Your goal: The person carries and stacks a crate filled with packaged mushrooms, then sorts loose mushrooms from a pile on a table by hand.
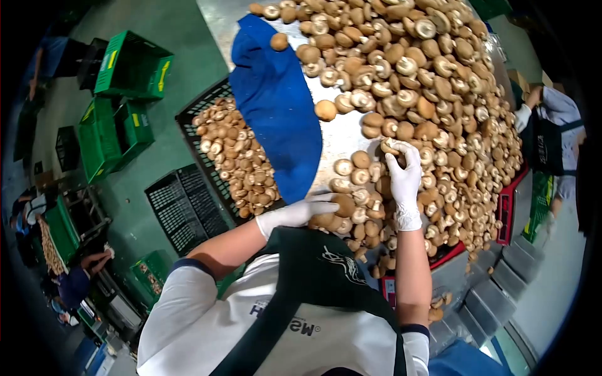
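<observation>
Many mushrooms [235,156] fill a black crate [202,100] beside a blue cloth [276,106]. The left hand [291,216] touches a brown cap [345,205] at its fingertips; whether its fingers grip, I cannot tell. The right hand [406,182] clamps one mushroom [389,146] between thumb and fingers, by the pile [439,94].

blue cloth [276,119] hides part of a black crate [190,145]; the top edge cuts the mushroom pile [407,98]; distant co-workers [74,287] blur.
</observation>
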The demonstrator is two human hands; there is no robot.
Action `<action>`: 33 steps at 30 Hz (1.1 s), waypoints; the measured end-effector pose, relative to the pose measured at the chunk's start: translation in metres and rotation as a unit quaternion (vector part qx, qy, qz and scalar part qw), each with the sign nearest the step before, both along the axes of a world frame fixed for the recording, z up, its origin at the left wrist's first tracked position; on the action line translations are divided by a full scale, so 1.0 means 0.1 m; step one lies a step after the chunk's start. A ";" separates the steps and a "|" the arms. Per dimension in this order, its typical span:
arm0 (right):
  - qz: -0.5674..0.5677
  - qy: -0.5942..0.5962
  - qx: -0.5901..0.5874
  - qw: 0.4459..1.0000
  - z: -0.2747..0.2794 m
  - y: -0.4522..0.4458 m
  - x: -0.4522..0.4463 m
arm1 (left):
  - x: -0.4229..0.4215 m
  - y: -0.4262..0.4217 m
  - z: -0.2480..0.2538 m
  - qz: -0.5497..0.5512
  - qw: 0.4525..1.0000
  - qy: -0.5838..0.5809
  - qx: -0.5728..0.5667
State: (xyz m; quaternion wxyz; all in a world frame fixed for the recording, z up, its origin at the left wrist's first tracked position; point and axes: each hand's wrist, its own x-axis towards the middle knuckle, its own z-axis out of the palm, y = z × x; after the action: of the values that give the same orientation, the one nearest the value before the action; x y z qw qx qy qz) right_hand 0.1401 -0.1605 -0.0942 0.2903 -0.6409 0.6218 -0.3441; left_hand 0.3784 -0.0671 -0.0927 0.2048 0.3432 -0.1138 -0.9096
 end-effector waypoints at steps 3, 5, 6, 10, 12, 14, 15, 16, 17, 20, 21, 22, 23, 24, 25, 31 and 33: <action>0.009 0.155 -0.012 0.988 0.16 0.02 -0.08 | -0.01 0.05 -0.38 -0.055 0.985 -0.117 -0.113; 0.032 0.217 -0.051 0.974 0.23 -0.08 0.04 | -0.02 0.06 -0.56 -0.059 0.986 -0.087 -0.133; 0.029 0.231 -0.053 0.971 0.27 -0.15 0.14 | -0.02 0.06 -0.62 -0.060 0.985 -0.074 -0.142; 0.039 0.256 -0.061 0.964 -0.05 -0.44 0.49 | -0.04 -0.07 -0.35 -0.055 0.992 -0.039 -0.104; 0.024 0.225 -0.057 0.972 -0.20 -0.49 0.45 | -0.02 -0.11 -0.29 -0.048 0.995 -0.027 -0.087; 0.010 0.197 -0.008 0.980 -0.19 -0.49 0.40 | 0.01 -0.14 -0.28 -0.023 0.997 -0.008 -0.070; -0.002 0.183 0.020 0.983 -0.24 -0.45 0.32 | 0.02 -0.14 -0.29 -0.004 0.998 0.006 -0.060; 0.029 0.228 -0.007 0.973 -0.22 -0.39 0.25 | 0.02 -0.13 -0.31 0.013 0.998 0.021 -0.051; 0.023 0.231 -0.019 0.973 -0.21 -0.31 0.20 | 0.02 -0.12 -0.35 0.022 1.000 0.013 -0.018; -0.058 0.091 0.028 0.994 -0.14 -0.18 0.05 | 0.02 -0.20 -0.17 0.023 0.999 0.031 -0.010; -0.081 0.022 0.064 0.994 -0.08 -0.14 -0.01 | 0.02 -0.21 -0.11 0.027 0.999 0.032 -0.006; -0.101 0.007 0.089 0.991 0.02 -0.11 -0.06 | 0.02 -0.21 -0.11 0.027 0.999 0.030 -0.006; -0.121 -0.017 0.106 0.987 -0.02 -0.05 -0.14 | 0.02 -0.21 -0.11 0.028 0.999 0.028 -0.006; -0.139 -0.040 0.123 0.982 -0.05 0.01 -0.23 | 0.02 -0.20 -0.10 0.029 0.999 0.026 -0.005; -0.141 -0.042 0.165 0.975 0.03 0.09 -0.28 | 0.01 -0.20 -0.03 0.032 0.999 0.012 -0.003; -0.089 -0.007 0.190 0.978 0.23 0.40 -0.60 | 0.03 -0.12 -0.11 0.044 0.999 0.014 0.020; -0.118 -0.020 0.122 0.985 0.24 0.32 -0.68 | 0.04 -0.09 -0.14 0.046 0.998 0.009 0.034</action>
State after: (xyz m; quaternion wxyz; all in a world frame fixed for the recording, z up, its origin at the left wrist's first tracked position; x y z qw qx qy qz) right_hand 0.0716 -0.1281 -0.0706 0.3359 -0.5159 0.7245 -0.3101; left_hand 0.3824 -0.0766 -0.1071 0.2353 0.3467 -0.0649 -0.9057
